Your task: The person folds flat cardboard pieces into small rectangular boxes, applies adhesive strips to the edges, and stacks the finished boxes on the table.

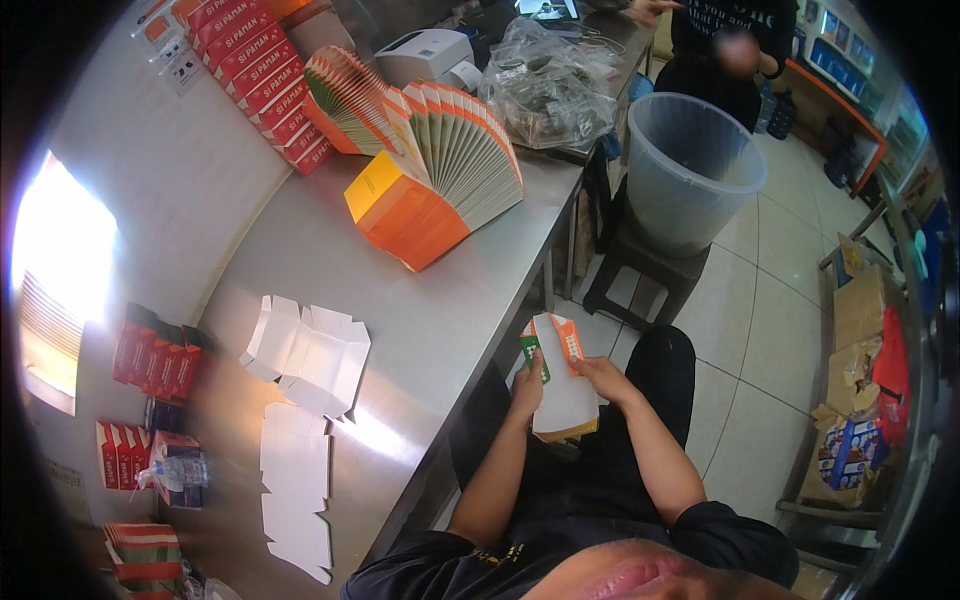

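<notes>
In the head view, I hold a folding carton above my lap, just beside the metal surface. Its long axis runs away from my body, the far end tipped slightly left. Pale print marks its green panel on the left and its orange panel on the right; between them it is plain white, with a yellow edge nearest me. My left grip and right grip each close around one side, thumbs uppermost.
</notes>
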Demonstrator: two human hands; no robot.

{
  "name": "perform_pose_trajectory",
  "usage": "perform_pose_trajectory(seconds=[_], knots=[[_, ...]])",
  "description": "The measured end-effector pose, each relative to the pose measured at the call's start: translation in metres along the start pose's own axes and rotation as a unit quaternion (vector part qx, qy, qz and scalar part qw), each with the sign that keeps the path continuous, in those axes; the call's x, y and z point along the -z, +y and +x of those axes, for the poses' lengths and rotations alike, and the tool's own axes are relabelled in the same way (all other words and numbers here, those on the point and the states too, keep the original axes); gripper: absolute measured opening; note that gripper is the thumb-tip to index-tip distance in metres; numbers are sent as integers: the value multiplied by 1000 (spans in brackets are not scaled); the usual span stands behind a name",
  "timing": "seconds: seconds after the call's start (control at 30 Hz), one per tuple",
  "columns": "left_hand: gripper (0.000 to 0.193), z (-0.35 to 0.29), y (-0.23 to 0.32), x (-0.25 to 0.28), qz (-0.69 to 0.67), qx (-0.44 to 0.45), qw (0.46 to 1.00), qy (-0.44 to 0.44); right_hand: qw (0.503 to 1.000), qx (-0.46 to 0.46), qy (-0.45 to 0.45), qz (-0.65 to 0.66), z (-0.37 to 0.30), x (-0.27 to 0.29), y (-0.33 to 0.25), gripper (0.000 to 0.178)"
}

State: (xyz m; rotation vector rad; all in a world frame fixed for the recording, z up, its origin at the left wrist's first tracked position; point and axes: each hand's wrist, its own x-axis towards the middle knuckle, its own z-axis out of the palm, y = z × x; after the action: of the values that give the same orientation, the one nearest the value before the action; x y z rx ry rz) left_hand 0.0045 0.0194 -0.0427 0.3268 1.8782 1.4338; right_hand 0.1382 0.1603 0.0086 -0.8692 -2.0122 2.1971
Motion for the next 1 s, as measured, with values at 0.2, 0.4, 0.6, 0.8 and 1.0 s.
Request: perform_pose_trajectory(seconds=[0.2, 0.4, 0.6, 0.8, 1.0], knots=[[67, -8, 12, -8, -46, -15, 999, 12, 996, 19, 51, -71, 1, 0, 7, 57], [57, 6, -8, -6, -114, -51, 991, 41, 992, -8, 54, -112, 1, -2, 0, 58], [44, 12, -11, -3, -124, -51, 984, 118, 998, 0, 20, -57, 3, -1, 5, 48], [53, 1, -6, -10, -124, -94, 981, 116, 977, 30, 101, -186, 0, 0, 8, 38], [76, -8, -3, -22, 42, -212, 976, 31, 930, 135, 172, -294, 0, -3, 12, 26]])
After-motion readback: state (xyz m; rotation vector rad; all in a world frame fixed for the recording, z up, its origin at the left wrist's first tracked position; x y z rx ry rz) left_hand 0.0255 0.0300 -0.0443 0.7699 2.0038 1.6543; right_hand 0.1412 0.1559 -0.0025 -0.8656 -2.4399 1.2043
